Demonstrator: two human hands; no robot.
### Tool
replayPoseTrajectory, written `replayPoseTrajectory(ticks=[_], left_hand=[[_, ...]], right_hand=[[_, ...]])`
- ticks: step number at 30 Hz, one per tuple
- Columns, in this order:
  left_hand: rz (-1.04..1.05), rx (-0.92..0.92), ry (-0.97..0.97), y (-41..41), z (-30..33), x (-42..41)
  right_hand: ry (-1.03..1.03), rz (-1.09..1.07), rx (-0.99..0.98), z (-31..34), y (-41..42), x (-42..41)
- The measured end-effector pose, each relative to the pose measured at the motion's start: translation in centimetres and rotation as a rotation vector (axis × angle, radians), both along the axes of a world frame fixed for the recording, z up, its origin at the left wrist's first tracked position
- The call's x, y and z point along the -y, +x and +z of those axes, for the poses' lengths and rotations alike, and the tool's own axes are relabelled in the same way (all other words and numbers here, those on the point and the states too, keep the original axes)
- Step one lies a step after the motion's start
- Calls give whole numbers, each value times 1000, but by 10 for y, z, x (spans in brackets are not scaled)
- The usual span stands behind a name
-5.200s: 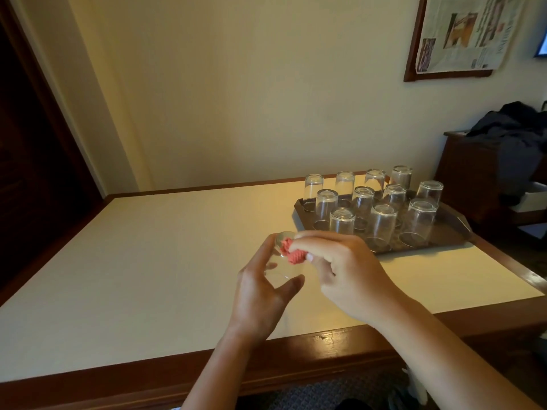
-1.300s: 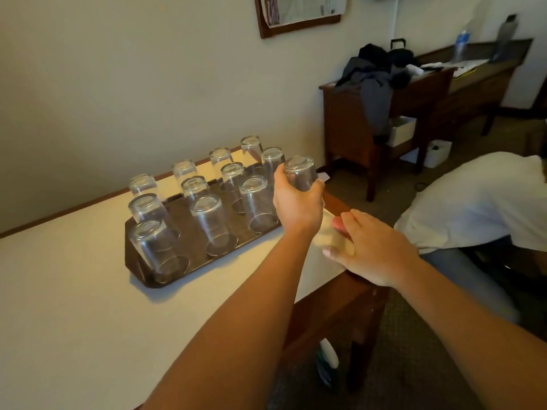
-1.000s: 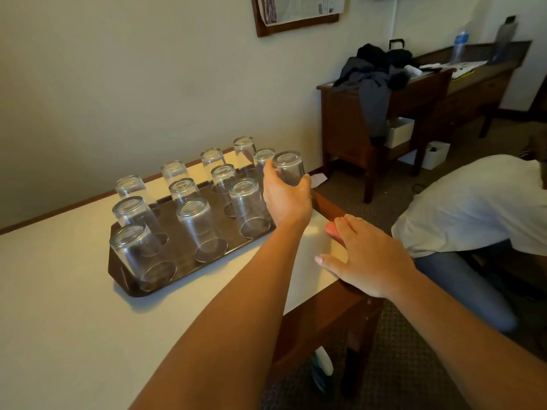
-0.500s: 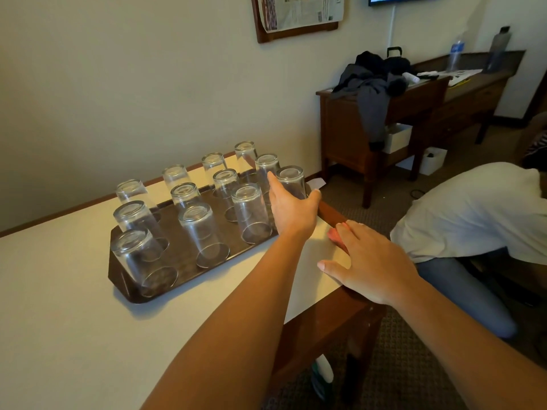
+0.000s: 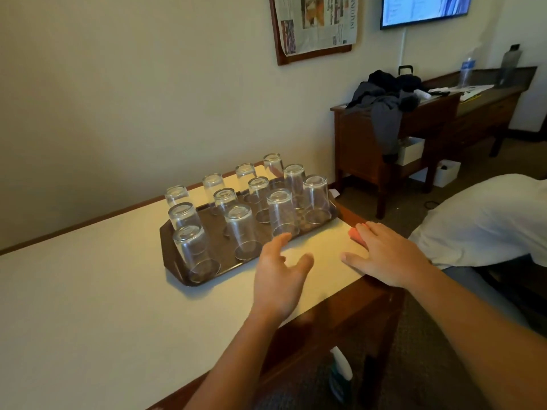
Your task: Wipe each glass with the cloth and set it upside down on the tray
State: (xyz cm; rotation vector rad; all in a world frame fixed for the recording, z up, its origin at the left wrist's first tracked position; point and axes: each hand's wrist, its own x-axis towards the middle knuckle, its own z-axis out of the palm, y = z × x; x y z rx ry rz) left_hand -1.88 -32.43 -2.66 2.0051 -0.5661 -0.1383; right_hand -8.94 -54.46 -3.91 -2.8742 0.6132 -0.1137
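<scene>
Glasses stand upside down in rows on the tray, at the table's far right end.

They look thin, smooth and breakable, light enough for one hand; I would grip one round the mid-wall, not the rim. The left hand hovers near the tray, fingers loose, holding nothing. The right hand lies flat, its fingers straight, on the pink cloth.

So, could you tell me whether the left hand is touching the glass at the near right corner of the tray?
Apart. The head view shows the left hand open over the table, clear tabletop between it and that glass.
</scene>
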Motion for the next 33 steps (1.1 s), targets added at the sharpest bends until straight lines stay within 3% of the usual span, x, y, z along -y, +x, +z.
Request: replayPoseTrajectory(ticks=[4, 8, 16, 26, 33], left_hand=[[228, 64, 148, 2, -8, -76], [500, 125, 318, 18, -11, -123], [763, -56, 271, 65, -9, -140], [727, -43, 372, 90, -17, -130], [683, -28, 416, 98, -22, -133]], right_hand=[[84, -67, 54, -8, 15, -3], [106, -218, 236, -15, 34, -3], [-34, -281, 249, -11, 64, 1], [67, -435, 223, -3, 107, 9], [125, -427, 201, -7, 120, 12]])
